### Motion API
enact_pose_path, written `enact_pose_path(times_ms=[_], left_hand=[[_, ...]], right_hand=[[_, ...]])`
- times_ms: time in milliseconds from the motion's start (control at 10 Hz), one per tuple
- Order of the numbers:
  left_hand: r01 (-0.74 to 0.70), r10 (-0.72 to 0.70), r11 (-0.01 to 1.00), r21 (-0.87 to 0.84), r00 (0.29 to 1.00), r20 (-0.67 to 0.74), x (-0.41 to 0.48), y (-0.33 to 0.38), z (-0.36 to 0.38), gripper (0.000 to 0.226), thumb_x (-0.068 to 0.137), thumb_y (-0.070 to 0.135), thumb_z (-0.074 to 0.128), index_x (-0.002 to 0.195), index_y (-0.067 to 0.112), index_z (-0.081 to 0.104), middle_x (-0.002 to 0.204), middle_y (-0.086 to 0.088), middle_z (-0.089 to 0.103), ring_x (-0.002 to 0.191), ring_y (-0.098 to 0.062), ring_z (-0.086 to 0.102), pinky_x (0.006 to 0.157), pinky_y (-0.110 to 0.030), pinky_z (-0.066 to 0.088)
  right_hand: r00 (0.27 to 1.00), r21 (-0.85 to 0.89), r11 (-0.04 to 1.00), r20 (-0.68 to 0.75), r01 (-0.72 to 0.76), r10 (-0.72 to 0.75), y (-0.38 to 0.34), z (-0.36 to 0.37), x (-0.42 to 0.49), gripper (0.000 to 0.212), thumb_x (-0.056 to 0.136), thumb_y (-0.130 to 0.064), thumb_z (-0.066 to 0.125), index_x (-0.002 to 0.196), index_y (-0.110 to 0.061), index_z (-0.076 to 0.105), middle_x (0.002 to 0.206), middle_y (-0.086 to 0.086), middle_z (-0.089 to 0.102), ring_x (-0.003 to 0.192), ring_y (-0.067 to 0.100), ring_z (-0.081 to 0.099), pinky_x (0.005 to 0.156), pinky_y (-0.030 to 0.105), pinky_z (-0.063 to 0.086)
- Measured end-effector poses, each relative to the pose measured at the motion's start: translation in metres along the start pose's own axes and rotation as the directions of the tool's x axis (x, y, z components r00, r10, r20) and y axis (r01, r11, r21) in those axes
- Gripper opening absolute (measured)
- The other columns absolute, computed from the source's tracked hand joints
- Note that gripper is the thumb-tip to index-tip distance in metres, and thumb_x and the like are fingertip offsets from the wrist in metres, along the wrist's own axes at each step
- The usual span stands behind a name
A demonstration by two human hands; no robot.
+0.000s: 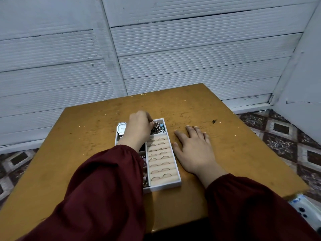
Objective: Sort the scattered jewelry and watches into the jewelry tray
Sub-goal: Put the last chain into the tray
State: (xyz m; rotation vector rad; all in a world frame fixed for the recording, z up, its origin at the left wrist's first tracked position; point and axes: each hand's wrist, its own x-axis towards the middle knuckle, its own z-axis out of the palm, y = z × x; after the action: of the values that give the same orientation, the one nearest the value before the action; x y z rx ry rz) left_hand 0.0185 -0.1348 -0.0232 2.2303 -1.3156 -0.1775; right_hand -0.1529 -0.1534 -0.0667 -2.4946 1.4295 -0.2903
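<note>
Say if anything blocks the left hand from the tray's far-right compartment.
Nothing visible does. The left hand is over the jewelry tray, at the jewelry pile in that compartment; the right hand lies flat on the table beside it.

At frame centre, the left hand (139,127) curls over the upper end of the jewelry tray (163,186); the right hand (192,146) lies flat just right of it.

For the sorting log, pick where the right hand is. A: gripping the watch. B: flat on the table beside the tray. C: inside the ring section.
B: the right hand lies with fingers spread on the table, just right of the tray, holding nothing.
</note>
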Motion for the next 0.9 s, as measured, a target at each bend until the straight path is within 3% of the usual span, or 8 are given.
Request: enact_pose_path(times_ms=[200,300,400,600,800,900], left_hand=[[-0.086,0.080,0.994,0.074,0.994,0.075,-0.004,0.003,0.003,0.019,0.086,0.009,0.067,0.104,0.009,0.072,0.102,-0.016,0.068,0.095,-0.030,0.062,0.084,-0.034,0.051],[-0.081,0.077,0.995,0.056,0.994,0.080,-0.004,0.003,0.001,0.017,0.080,0.007,0.073,0.094,0.014,0.068,0.097,-0.014,0.067,0.092,-0.030,0.062,0.084,-0.040,0.053],[-0.091,0.087,0.995,0.048,0.993,0.080,-0.006,0.003,-0.002,0.013,0.080,0.001,0.070,0.082,0.014,0.068,0.091,-0.012,0.068,0.089,-0.027,0.062,0.080,-0.038,0.053],[-0.113,0.110,0.992,0.048,0.991,0.073,-0.011,0.002,-0.003,0.027,0.085,-0.006,0.056,0.089,0.013,0.074,0.096,-0.010,0.071,0.091,-0.025,0.064,0.084,-0.035,0.053],[-0.113,0.108,0.992,-0.056,0.991,-0.085,-0.019,-0.002,-0.016,0.021,0.087,0.003,0.058,0.092,0.018,0.071,0.089,0.003,0.067,0.081,-0.015,0.061,0.069,-0.023,0.043],[-0.113,0.088,0.984,-0.141,0.980,-0.177,-0.029,-0.005,-0.028,0.022,0.088,0.004,0.057,0.096,0.019,0.070,0.091,0.007,0.065,0.073,-0.012,0.057,0.071,-0.023,0.044]], right_hand=[[1.000,0.002,1.000,0.007,-0.002,0.002,-0.001,-0.001,0.000,0.053,0.096,-0.052,0.029,0.147,-0.036,0.027,0.159,0.005,0.016,0.147,0.026,0.006,0.118,0.046,0.002],[1.000,0.001,1.000,0.008,-0.001,0.001,-0.001,-0.001,0.000,0.053,0.096,-0.052,0.029,0.147,-0.036,0.027,0.159,0.004,0.015,0.147,0.026,0.006,0.119,0.046,0.002],[1.000,0.004,1.000,0.003,0.000,0.000,-0.001,-0.001,0.000,0.053,0.096,-0.051,0.029,0.147,-0.036,0.027,0.159,0.005,0.016,0.147,0.025,0.007,0.119,0.046,0.002],[1.000,0.011,1.000,-0.016,0.005,-0.005,0.000,0.000,-0.001,0.052,0.096,-0.051,0.030,0.146,-0.037,0.030,0.158,0.005,0.018,0.147,0.025,0.007,0.119,0.046,0.003],[0.999,0.012,1.000,-0.033,0.011,-0.011,0.001,0.002,0.000,0.052,0.096,-0.051,0.031,0.145,-0.037,0.031,0.158,0.004,0.020,0.147,0.024,0.010,0.118,0.045,0.004],[0.999,0.035,0.999,-0.050,0.006,-0.004,0.003,0.002,-0.002,0.052,0.095,-0.050,0.034,0.146,-0.037,0.030,0.157,0.005,0.022,0.146,0.025,0.013,0.118,0.045,0.007]])
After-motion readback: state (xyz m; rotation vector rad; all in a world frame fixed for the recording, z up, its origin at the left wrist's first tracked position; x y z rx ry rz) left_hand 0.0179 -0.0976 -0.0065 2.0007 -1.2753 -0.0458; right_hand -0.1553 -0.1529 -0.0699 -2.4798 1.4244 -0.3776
